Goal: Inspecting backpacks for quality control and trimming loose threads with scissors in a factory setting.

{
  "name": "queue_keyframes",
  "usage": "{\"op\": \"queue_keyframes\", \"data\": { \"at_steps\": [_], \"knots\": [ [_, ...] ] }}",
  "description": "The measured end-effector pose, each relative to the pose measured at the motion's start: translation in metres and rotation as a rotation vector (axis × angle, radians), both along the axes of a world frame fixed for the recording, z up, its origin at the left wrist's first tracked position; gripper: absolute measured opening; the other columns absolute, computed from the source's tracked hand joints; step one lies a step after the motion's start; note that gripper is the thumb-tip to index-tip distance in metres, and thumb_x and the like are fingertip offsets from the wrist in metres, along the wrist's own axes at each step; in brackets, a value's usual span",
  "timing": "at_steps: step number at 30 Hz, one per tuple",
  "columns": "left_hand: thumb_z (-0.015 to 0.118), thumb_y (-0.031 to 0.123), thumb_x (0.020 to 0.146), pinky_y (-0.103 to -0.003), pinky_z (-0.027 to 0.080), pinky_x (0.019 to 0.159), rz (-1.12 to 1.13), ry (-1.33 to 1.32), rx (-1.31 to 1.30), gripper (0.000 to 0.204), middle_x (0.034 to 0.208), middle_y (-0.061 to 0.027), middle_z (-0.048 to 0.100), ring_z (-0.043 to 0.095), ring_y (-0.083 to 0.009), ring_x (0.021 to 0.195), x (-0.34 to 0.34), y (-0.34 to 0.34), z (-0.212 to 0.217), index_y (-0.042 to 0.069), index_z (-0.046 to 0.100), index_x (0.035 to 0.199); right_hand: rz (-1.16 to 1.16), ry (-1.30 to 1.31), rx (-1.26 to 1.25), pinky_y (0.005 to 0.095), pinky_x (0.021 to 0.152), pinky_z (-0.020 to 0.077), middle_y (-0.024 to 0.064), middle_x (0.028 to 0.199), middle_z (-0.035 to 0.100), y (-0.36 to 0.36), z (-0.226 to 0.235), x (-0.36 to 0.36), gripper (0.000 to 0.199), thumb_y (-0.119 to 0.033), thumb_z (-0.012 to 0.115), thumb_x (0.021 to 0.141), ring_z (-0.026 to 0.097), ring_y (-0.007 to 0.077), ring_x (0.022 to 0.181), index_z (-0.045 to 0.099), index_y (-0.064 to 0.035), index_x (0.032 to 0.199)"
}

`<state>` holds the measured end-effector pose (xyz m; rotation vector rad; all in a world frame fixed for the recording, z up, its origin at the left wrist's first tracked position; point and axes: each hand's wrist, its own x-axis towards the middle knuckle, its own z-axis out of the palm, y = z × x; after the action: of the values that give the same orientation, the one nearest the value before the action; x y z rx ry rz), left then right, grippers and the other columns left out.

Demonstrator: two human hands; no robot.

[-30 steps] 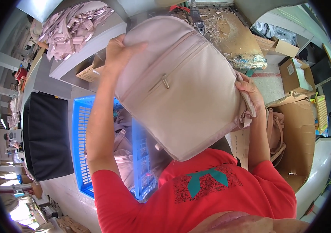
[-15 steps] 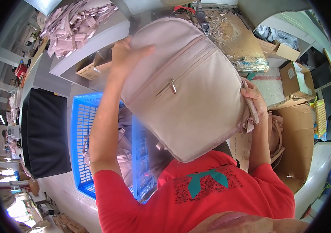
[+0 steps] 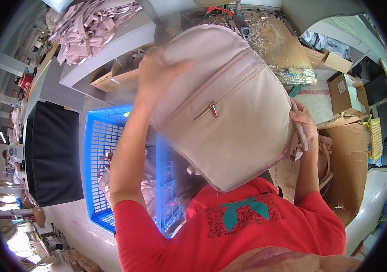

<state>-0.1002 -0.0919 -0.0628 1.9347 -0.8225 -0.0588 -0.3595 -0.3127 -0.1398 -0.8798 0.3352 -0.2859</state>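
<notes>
We hold a pale pink backpack (image 3: 230, 109) up in front of our chest, tilted, its front pocket zipper facing us with the metal pull hanging near the middle. Our left hand (image 3: 157, 75) lies over its upper left edge, the grip closed on the fabric with fingers spread across the top. Our right hand (image 3: 303, 124) clasps the right side, its grip closed around the bag's edge where a strap shows. Below and to the left of the bag stands a blue plastic basket (image 3: 100, 145) on the floor, holding more pale bags. Just beside it sits a black box (image 3: 53, 154). Beyond the bag, a counter (image 3: 112, 43) carries a heap of pink straps (image 3: 89, 25). To our right stands an open cardboard box (image 3: 347, 167).
</notes>
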Motion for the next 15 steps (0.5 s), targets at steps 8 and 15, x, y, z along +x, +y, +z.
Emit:
{"op": "queue_keyframes", "data": {
  "at_steps": [8, 15],
  "knots": [
    [0.071, 0.023, 0.058, -0.032, 0.045, 0.068, 0.275, -0.472, 0.260, 0.057, 0.092, -0.0178, 0.058, 0.058, -0.0262, 0.074, -0.044, 0.036, 0.011, -0.002, 0.049, 0.105, 0.261, 0.015, -0.333, 0.0260, 0.086, 0.0368, 0.0140, 0.101, 0.054, 0.000, 0.019, 0.021, 0.063, -0.013, 0.064, 0.052, 0.052, 0.0201, 0.092, 0.047, 0.0071, 0.110],
    [0.072, 0.017, 0.058, -0.031, 0.040, 0.079, -0.448, -0.051, 0.333, 0.057, 0.092, -0.0112, 0.058, 0.053, -0.0252, 0.090, -0.061, 0.029, 0.032, 0.003, 0.050, 0.110, 0.714, -0.086, -0.427, 0.0259, 0.081, 0.0423, 0.0135, 0.099, 0.057, 0.051, 0.056, 0.084, 0.066, -0.014, 0.067, 0.050, 0.056, 0.0178, 0.087, 0.047, 0.0076, 0.109]
  ]
}}
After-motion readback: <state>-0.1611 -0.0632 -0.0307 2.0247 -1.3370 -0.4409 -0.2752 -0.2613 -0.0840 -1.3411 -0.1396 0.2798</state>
